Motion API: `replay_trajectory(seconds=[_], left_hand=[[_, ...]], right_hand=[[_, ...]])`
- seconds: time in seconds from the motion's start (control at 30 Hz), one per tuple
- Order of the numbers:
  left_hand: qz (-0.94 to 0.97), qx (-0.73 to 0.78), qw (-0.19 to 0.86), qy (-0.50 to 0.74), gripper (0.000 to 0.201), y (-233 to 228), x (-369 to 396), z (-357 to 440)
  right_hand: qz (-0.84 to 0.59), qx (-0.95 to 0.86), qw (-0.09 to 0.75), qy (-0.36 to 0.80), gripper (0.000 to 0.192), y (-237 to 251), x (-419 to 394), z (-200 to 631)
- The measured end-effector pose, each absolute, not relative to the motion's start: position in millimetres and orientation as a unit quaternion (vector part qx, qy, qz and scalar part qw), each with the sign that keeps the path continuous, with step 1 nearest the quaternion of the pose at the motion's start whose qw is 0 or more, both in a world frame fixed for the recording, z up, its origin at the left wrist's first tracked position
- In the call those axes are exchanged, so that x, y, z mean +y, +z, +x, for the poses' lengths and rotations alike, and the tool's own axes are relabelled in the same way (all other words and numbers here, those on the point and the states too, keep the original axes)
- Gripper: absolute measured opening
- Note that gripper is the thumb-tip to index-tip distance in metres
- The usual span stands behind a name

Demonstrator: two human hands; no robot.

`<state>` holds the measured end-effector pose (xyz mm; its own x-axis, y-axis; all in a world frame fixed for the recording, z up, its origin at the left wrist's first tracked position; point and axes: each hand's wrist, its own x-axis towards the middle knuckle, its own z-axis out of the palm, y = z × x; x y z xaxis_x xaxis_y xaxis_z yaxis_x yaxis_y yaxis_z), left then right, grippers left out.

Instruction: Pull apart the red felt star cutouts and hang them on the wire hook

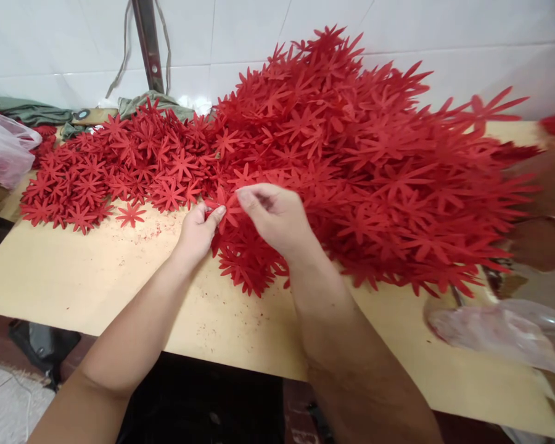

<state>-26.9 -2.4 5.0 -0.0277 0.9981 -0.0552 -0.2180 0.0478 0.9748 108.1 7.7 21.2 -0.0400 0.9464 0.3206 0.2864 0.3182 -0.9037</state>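
No readable text, labels, brands or numbers anywhere: red cutouts (351, 154), table (97, 277), wall tiles all unmarked.

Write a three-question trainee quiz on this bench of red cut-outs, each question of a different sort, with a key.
1. True or false: both the left hand and the right hand pinch the same red flower-shaped felt cut-out.
2. Which pile holds the larger flowers? A. the flat spread of small red flowers at the left; B. the tall heap of long-petalled red flowers at the right.
3. Fill in: one single red flower lies apart on the bare pale wooden ____.

Key: 1 true; 2 B; 3 table.
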Motion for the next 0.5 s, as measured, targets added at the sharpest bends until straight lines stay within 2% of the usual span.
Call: replay_trajectory(seconds=[0.1,0.23,0.4,0.5], left_hand=[[0.419,0.489,0.543,0.539,0.022,6.3,-2.5,-27.5],[0.430,0.484,0.553,0.525,0.026,5.4,-2.1,-27.5],[0.446,0.430,0.572,0.538,0.034,5.5,-3.0,-27.0],[0.459,0.429,0.571,0.529,0.039,7.9,-5.0,-26.9]], right_hand=[[-0.448,-0.625,0.440,0.464,0.037,22.4,3.5,95.7],[-0.410,-0.590,0.450,0.530,0.033,18.9,5.3,92.5],[-0.411,-0.546,0.530,0.502,0.027,15.3,10.0,96.6],[-0.439,-0.531,0.549,0.474,0.024,15.4,10.3,98.3]])
